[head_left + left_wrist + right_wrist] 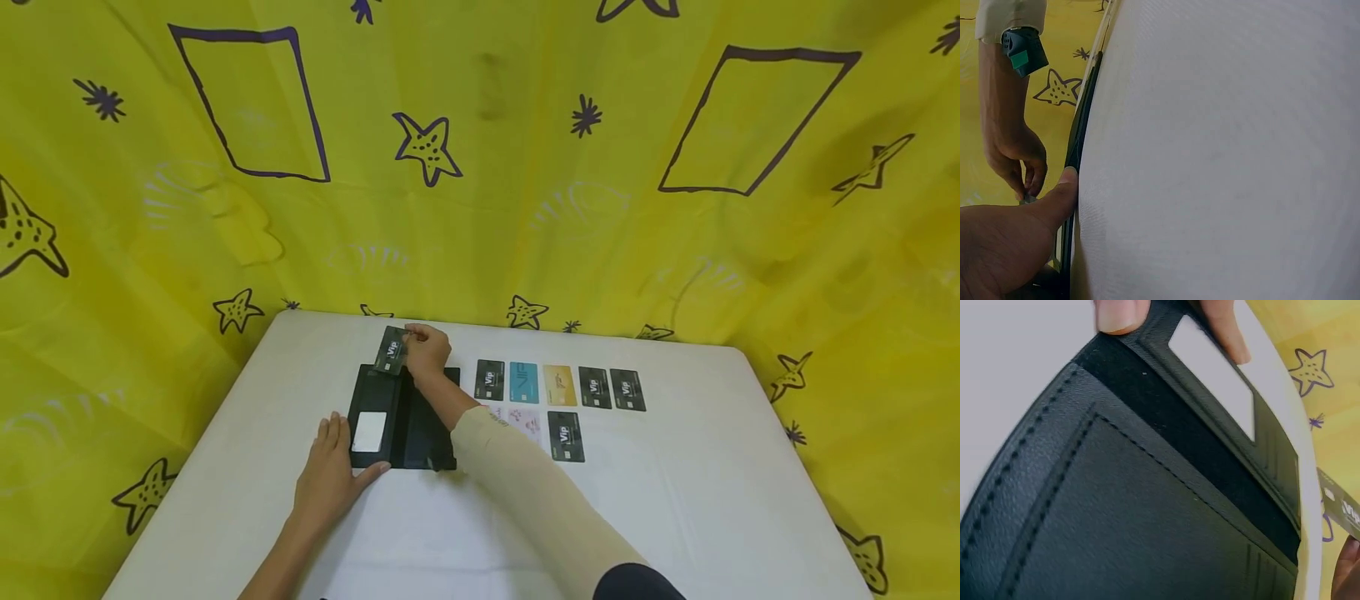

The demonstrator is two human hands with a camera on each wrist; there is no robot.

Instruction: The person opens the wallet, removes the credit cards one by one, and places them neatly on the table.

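Note:
A black wallet (431,429) lies spread flat on the white table, a white insert (370,432) showing in the window of its left half. Beyond that half's top edge my right hand (427,348) pinches a black Vip card (390,352) between thumb and fingers. The card's lower end overlaps the wallet's top edge in the head view; whether it touches cannot be told. My left hand (328,467) rests on the wallet's lower left corner, fingers straight along the left side and thumb (1119,315) on the bottom edge.
Right of the wallet, several cards lie in two rows: black Vip cards (595,387), a blue one (523,382), a gold one (559,385) and a pale patterned one (525,422). My right forearm partly covers the lower row. A yellow curtain (495,233) hangs behind the table.

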